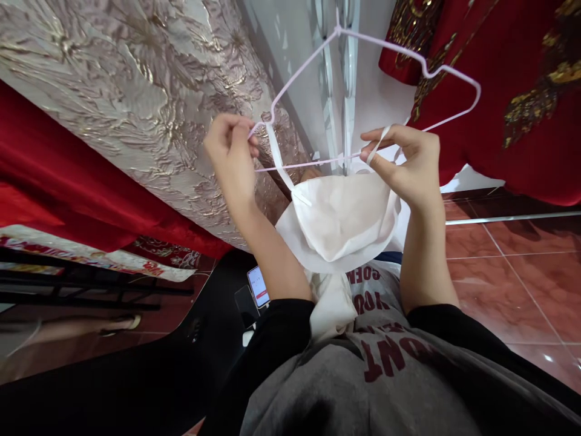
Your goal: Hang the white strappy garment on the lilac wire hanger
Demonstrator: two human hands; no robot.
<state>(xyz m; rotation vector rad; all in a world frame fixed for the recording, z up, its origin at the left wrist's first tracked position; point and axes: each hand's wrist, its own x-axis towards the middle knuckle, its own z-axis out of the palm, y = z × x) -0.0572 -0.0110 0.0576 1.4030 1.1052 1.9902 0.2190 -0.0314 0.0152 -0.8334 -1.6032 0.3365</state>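
A pale pink wire hanger is held up in front of me. My left hand is closed on its left shoulder bend, pinching a thin white strap there. My right hand pinches the other white strap against the hanger's bottom bar. A white garment with soft rounded cups hangs from the two straps below the bar, between my forearms. My grey printed shirt with black sleeves fills the bottom of the view.
A gold-patterned brocade cloth and red fabric hang at the left. A red embroidered garment hangs at the right. Red floor tiles lie below right. A lit phone sits near a black surface.
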